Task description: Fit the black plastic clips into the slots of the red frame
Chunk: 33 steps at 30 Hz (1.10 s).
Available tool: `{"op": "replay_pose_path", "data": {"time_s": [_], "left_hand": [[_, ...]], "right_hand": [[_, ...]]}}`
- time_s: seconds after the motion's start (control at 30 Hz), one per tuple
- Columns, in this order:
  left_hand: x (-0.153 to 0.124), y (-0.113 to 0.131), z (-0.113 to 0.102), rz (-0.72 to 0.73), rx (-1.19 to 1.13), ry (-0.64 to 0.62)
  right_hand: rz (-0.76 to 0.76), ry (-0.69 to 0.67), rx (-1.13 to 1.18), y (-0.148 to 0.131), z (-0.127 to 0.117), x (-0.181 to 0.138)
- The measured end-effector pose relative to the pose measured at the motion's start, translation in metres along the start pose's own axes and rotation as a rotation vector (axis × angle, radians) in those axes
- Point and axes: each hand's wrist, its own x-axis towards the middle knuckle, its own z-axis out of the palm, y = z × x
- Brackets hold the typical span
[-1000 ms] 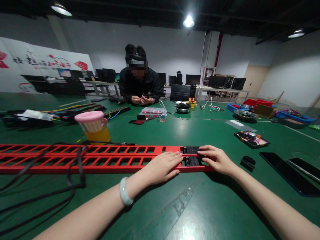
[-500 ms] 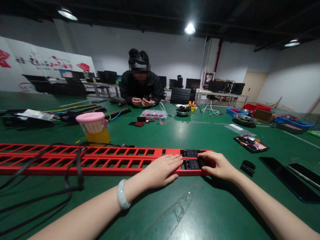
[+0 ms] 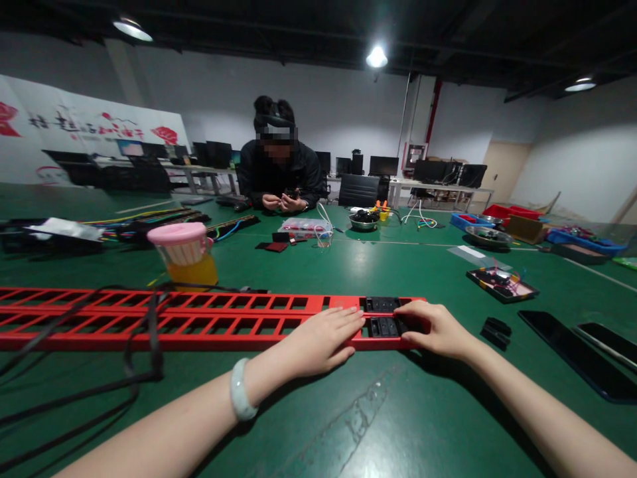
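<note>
A long red slotted frame (image 3: 199,343) with two rows of openings lies across the table before me. Black plastic blocks (image 3: 382,305) sit in both rows near its right end. My left hand (image 3: 326,340) rests flat on the frame, fingers stretched toward the blocks. My right hand (image 3: 432,326) curves over the right end, thumb at the near side and fingertips by the middle divider, around a dark block in the near row, mostly hidden by the hand. A loose black block (image 3: 495,332) lies on the table to the right of that hand.
Black cables (image 3: 133,345) loop over the frame's left part. Behind it stands a pink-lidded cup (image 3: 192,265). Phones (image 3: 572,352) and a small tray with wires (image 3: 502,284) lie at right. Across the green table (image 3: 398,425), a person (image 3: 281,172) holds something small.
Both hands keep their places on the frame, with almost no visible movement. The view has shifted very slightly.
</note>
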Motion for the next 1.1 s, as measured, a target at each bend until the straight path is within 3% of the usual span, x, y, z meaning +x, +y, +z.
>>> {"op": "replay_pose_path", "data": {"time_s": [0.63,1.1], "left_hand": [[0.0014,-0.0006,0.0007,0.017,-0.006,0.016],[0.0004,-0.001,0.0028,0.004,-0.02,0.023]], "right_hand": [[-0.047,-0.056,-0.02,0.003,-0.0037,0.0019],[0.013,-0.048,-0.012,0.003,-0.0018,0.0005]]}}
